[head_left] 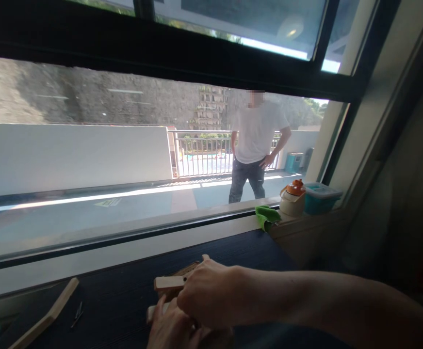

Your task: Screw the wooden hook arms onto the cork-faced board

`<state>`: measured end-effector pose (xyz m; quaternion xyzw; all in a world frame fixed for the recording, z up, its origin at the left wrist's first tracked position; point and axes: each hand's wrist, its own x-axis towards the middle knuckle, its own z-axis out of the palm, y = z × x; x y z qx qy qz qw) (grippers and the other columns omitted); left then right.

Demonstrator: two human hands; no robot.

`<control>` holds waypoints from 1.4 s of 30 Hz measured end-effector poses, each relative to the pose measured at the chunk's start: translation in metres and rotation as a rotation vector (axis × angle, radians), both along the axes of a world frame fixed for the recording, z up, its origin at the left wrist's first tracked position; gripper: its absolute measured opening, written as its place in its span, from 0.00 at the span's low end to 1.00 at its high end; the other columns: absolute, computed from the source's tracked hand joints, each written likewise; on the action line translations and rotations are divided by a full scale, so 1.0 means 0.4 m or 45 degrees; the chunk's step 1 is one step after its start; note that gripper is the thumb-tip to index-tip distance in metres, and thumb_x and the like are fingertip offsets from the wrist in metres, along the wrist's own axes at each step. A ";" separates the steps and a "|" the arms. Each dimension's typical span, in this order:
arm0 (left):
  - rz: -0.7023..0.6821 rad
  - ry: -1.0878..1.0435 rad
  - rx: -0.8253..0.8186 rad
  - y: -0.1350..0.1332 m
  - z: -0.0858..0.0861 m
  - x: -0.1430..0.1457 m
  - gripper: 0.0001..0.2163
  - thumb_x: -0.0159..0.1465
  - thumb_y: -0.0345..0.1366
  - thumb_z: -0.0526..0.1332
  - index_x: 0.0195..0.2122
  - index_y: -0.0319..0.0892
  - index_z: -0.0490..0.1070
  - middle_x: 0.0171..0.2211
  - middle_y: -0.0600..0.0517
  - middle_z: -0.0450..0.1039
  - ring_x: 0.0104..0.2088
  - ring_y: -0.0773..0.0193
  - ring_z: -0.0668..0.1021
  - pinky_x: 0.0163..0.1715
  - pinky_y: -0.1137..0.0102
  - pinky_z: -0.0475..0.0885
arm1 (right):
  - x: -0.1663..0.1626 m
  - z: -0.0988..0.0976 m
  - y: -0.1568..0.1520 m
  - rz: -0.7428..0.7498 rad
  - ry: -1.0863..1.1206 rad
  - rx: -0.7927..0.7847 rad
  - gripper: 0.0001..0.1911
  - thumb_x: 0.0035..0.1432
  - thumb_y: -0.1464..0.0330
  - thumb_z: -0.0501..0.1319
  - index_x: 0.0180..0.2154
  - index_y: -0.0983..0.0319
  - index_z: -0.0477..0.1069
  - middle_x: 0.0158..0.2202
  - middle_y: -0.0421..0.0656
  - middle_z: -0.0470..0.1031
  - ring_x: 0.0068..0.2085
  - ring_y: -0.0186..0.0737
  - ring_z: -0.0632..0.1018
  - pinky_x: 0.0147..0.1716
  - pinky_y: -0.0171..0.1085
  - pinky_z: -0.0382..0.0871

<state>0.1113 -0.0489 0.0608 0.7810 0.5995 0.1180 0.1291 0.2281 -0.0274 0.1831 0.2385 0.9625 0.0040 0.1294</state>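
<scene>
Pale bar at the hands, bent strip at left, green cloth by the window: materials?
Pale bar: likely bare wood; tan, matte face.
Bent strip: probably unfinished wood too; similar tan, no gloss.
Green cloth: fabric, soft folds, matte; fibre type too small to tell.

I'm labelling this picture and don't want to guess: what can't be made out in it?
All in the head view:
- Wooden pieces: partly covered by the right hand and left hand, which also hide how the fingers grip.
- Left wrist: cut off by the bottom edge.
- Strip: lower end cut off by the bottom edge.
- Thin bits: too small and dim to identify.
</scene>
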 end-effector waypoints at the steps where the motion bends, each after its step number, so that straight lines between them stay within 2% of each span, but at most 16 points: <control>1: 0.006 -0.012 0.006 -0.002 0.002 0.001 0.11 0.56 0.35 0.60 0.37 0.53 0.78 0.44 0.51 0.78 0.50 0.51 0.74 0.53 0.54 0.58 | -0.003 -0.001 0.003 -0.006 -0.020 -0.019 0.05 0.53 0.77 0.59 0.27 0.67 0.73 0.28 0.46 0.77 0.31 0.40 0.77 0.30 0.39 0.70; 7: -0.010 -0.044 0.051 -0.014 0.017 0.004 0.08 0.55 0.33 0.59 0.30 0.50 0.78 0.38 0.51 0.79 0.45 0.54 0.75 0.51 0.58 0.61 | -0.010 0.025 0.022 -0.128 -0.190 -0.141 0.07 0.50 0.69 0.61 0.32 0.66 0.74 0.32 0.46 0.77 0.36 0.45 0.78 0.28 0.39 0.70; 11: -0.017 -0.066 0.077 -0.003 0.003 0.002 0.07 0.54 0.35 0.60 0.30 0.49 0.78 0.37 0.51 0.80 0.45 0.53 0.76 0.49 0.60 0.61 | -0.008 0.032 0.011 -0.054 -0.124 -0.110 0.04 0.51 0.73 0.60 0.29 0.66 0.73 0.31 0.45 0.77 0.34 0.42 0.78 0.26 0.37 0.70; 16: 0.045 -0.052 0.069 0.011 -0.020 0.005 0.09 0.52 0.38 0.62 0.35 0.52 0.77 0.35 0.52 0.80 0.42 0.53 0.77 0.49 0.60 0.61 | -0.015 -0.009 0.010 0.016 -0.145 -0.075 0.03 0.50 0.77 0.61 0.27 0.68 0.73 0.31 0.46 0.78 0.35 0.42 0.78 0.30 0.39 0.71; 21: -0.008 -0.051 0.065 -0.009 0.018 0.010 0.09 0.58 0.39 0.57 0.32 0.50 0.78 0.35 0.50 0.79 0.45 0.53 0.76 0.47 0.60 0.62 | -0.013 -0.038 0.039 -0.028 -0.126 -0.149 0.03 0.51 0.74 0.60 0.29 0.66 0.73 0.33 0.45 0.78 0.38 0.44 0.78 0.38 0.45 0.71; 24: -0.011 -0.069 0.032 -0.021 0.045 0.014 0.10 0.58 0.40 0.57 0.37 0.52 0.78 0.39 0.49 0.79 0.47 0.52 0.75 0.47 0.58 0.61 | -0.009 -0.039 0.043 -0.079 -0.086 -0.111 0.06 0.53 0.70 0.59 0.31 0.65 0.73 0.34 0.46 0.78 0.37 0.46 0.78 0.41 0.49 0.69; 28: -0.008 -0.065 0.007 -0.021 0.051 0.014 0.11 0.58 0.35 0.57 0.36 0.52 0.78 0.41 0.51 0.79 0.47 0.53 0.75 0.48 0.58 0.61 | -0.004 -0.017 0.028 -0.082 -0.050 -0.098 0.06 0.53 0.69 0.59 0.33 0.65 0.73 0.33 0.46 0.78 0.36 0.46 0.79 0.38 0.47 0.70; 30: -0.022 -0.065 -0.004 -0.016 0.041 0.011 0.11 0.58 0.34 0.56 0.35 0.51 0.78 0.38 0.51 0.80 0.45 0.54 0.76 0.48 0.58 0.61 | -0.002 0.001 0.017 -0.071 -0.053 -0.108 0.06 0.53 0.71 0.59 0.33 0.66 0.72 0.33 0.45 0.78 0.35 0.45 0.78 0.35 0.44 0.71; 33: -0.034 -0.051 -0.009 -0.004 0.022 0.006 0.12 0.58 0.35 0.57 0.39 0.52 0.77 0.39 0.51 0.79 0.44 0.54 0.76 0.51 0.56 0.59 | -0.002 0.016 0.005 -0.023 -0.080 -0.120 0.04 0.52 0.76 0.59 0.31 0.67 0.73 0.34 0.46 0.78 0.37 0.44 0.78 0.32 0.41 0.71; 37: -0.010 0.008 -0.051 0.002 0.017 0.005 0.14 0.57 0.38 0.59 0.44 0.54 0.75 0.43 0.51 0.78 0.47 0.51 0.75 0.53 0.53 0.57 | 0.000 -0.003 0.012 0.028 -0.047 -0.134 0.04 0.52 0.77 0.59 0.30 0.68 0.73 0.33 0.48 0.78 0.38 0.44 0.78 0.31 0.39 0.70; 42: -0.011 0.001 -0.014 -0.012 0.043 0.016 0.11 0.58 0.35 0.56 0.36 0.51 0.78 0.40 0.50 0.79 0.46 0.52 0.76 0.52 0.53 0.58 | 0.009 -0.034 0.035 -0.026 0.041 -0.061 0.05 0.52 0.73 0.59 0.30 0.67 0.73 0.31 0.47 0.77 0.34 0.45 0.78 0.26 0.38 0.68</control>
